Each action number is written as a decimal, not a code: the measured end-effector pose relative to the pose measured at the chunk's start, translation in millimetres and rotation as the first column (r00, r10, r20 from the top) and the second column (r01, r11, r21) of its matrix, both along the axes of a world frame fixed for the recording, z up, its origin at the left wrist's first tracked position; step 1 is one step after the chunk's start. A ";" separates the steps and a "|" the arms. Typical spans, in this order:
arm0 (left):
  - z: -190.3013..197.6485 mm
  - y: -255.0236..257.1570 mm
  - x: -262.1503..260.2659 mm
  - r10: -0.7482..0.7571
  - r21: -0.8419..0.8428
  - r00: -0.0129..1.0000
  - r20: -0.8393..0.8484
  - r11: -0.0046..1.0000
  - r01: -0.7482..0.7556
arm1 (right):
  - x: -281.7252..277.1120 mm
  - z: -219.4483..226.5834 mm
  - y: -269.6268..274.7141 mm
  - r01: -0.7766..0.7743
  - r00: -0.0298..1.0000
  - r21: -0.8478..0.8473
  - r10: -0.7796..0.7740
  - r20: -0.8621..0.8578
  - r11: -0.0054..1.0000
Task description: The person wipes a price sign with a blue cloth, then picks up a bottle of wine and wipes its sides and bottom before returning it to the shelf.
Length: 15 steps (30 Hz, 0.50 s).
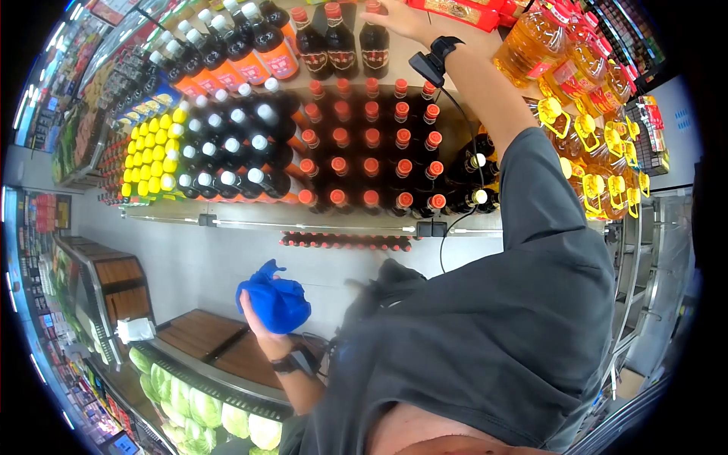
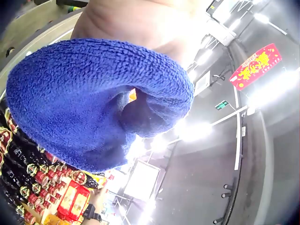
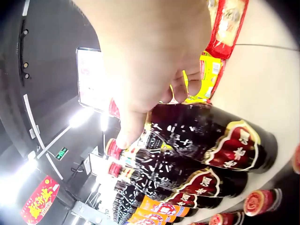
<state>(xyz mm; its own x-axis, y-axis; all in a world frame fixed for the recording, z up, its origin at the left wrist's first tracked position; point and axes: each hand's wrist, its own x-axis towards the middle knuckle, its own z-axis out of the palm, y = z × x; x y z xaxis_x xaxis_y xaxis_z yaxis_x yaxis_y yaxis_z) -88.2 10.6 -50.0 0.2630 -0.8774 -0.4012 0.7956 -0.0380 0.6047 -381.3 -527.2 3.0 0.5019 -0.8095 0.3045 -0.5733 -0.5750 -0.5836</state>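
A bunched blue towel (image 1: pixel 277 305) is gripped in my left hand (image 1: pixel 263 327), low in front of the body. Up close in the left wrist view, the terry towel (image 2: pixel 61 89) bulges below the hand and hides the fingers. At the top of the head view, my right hand (image 1: pixel 402 21) holds a dark bottle with a red cap (image 1: pixel 374 51) by its top. In the right wrist view, the fingers curl about the neck of this dark bottle (image 3: pixel 201 126), covering its cap. The bottle stands on the pale display top, beside two matching red-capped bottles (image 1: pixel 341 47).
Rows of red-capped bottles (image 1: pixel 371 138) fill the near shelf level. White-capped bottles (image 1: pixel 227 144) and yellow-capped bottles (image 1: pixel 152 152) stand to the left, large oil jugs (image 1: pixel 535 45) to the right. Cabbages (image 1: pixel 205 409) lie lower left. A black cable (image 1: pixel 472 129) hangs from the right wrist.
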 end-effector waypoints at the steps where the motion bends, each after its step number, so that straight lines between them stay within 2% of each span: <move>1: 7.0 -3.0 -3.4 -0.033 -0.026 0.999 -0.001 0.999 0.033 | -2.9 1.6 10.0 0.002 1.000 0.042 -0.002 -0.004 0.999; 3: 12.6 -7.2 -11.3 0.000 -0.080 1.000 -0.027 0.997 -0.002 | -4.9 -0.4 28.7 -0.110 0.993 0.058 0.107 0.055 0.992; 5: 10.8 -6.9 -13.3 0.012 -0.096 0.999 -0.035 0.995 -0.015 | -10.3 -75.9 -28.4 -0.139 0.988 0.120 0.129 0.086 0.983; 6: 6.8 -4.7 -10.8 0.008 -0.082 1.000 -0.028 0.997 -0.011 | -3.3 -78.8 -25.3 -0.153 0.985 0.150 0.139 0.102 0.977; 8: 0.1 -2.6 -8.7 0.001 -0.065 1.000 -0.025 0.998 -0.003 | -16.3 -86.0 -9.9 0.055 0.983 0.430 0.027 -0.181 0.901; 9: -2.5 -1.4 -9.1 0.000 -0.061 1.000 -0.030 0.998 -0.001 | -13.1 -79.9 12.2 0.024 0.999 0.383 -0.011 -0.036 0.923; 12: 2.3 -4.4 -17.1 -0.045 -0.086 0.998 -0.033 0.995 0.042 | -8.0 -96.8 4.9 0.020 0.990 0.438 -0.077 0.114 0.899; 13: 4.3 -6.6 -18.8 -0.066 -0.101 0.997 -0.033 0.993 0.062 | -6.4 -97.8 1.3 0.018 0.990 0.442 -0.078 0.118 0.897; 15: -6.2 0.3 -13.9 0.029 -0.002 0.997 -0.066 1.000 -0.029 | -4.6 -100.5 0.3 0.017 0.989 0.457 -0.081 0.122 0.889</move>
<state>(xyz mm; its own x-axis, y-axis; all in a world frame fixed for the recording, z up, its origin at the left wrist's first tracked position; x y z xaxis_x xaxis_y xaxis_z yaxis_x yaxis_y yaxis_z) -102.1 10.9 -56.3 0.2615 -0.8707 -0.4165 0.8347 -0.0127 0.5506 -385.9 -526.9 -97.5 0.4387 -0.8977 -0.0402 -0.4916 -0.2023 -0.8470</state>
